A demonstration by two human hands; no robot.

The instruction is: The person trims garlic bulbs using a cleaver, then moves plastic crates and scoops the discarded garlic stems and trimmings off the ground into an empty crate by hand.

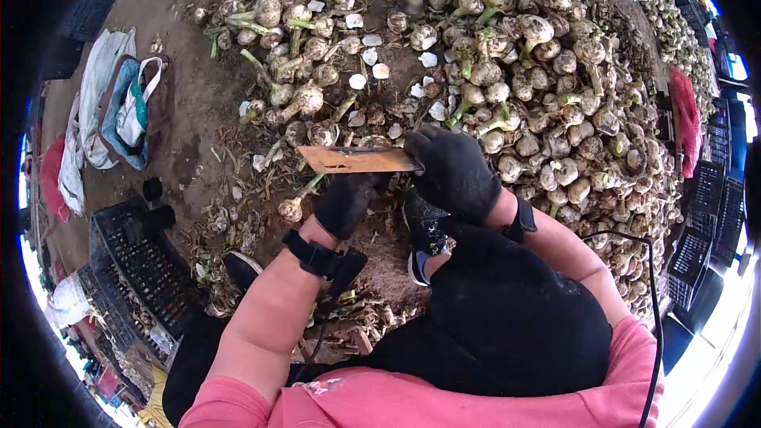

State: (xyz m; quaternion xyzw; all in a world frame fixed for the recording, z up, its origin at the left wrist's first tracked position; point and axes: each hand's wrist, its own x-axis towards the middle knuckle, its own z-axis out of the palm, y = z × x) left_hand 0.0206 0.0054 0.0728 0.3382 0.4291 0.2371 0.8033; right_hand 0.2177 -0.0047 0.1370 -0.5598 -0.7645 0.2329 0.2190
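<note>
Bare earth floor (186, 123) spreads under a wide, round-edged view, its corners lost in black and its sides bent and glaring. Loose bulbs (571, 115), pale and dirt-smeared, lie in a great heap ahead and to the right, with a smaller pile (273, 28) ahead and to the left. White slices (380, 71) dot the ground between the two.

A person in a pink shirt (412, 400) sits over this, seen from above, both hands in black gloves. One shoe (424, 230) shows between the arms; the other is mostly hidden behind the left forearm.

The right hand (453, 170) is curled closed around the near end of a flat, rust-orange blade (361, 161), which sticks out to the left in front of the body, above the left hand. The part inside the grip is covered by the glove.

The left hand (346, 204) sits just below the blade, its fingers mostly hidden; whether they pinch anything or are spread cannot be told. Just left of it lies a stemmed bulb (291, 209), its stem slanting up toward the blade.

Black crates (147, 265) at the left edge are partly cut off and their contents are hard to make out.
</note>
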